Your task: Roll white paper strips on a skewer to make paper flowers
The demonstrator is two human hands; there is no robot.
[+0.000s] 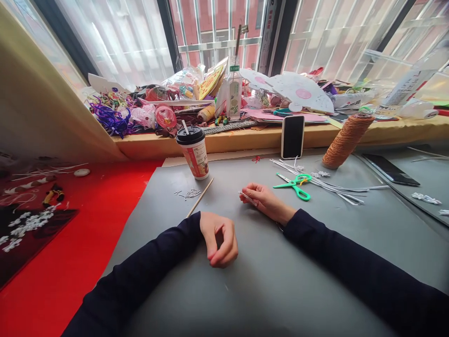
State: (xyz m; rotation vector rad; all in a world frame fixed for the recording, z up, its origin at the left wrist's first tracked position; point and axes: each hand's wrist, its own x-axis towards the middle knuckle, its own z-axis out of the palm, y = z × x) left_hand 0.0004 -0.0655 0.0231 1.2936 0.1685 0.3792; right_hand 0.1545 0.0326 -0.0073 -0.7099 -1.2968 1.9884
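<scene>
One thin white strip (pixel 248 198), nearly straight along its visible length. Held in the right hand (pixel 264 200), lying aslant; remaining detail too small to tell.

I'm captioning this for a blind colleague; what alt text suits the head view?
A person's right hand pinches a thin white strip over a grey table, the left hand curled nearby. Around them are green scissors, white cords, a lidded cup and an upright phone.

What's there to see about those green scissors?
The scissors have bright green, plastic-looking looped handles and a yellow patch near them. They lie on the grey table, blades spread and pointing left. No hand touches them; whether they touch the white strips alongside is hard to tell.
</scene>
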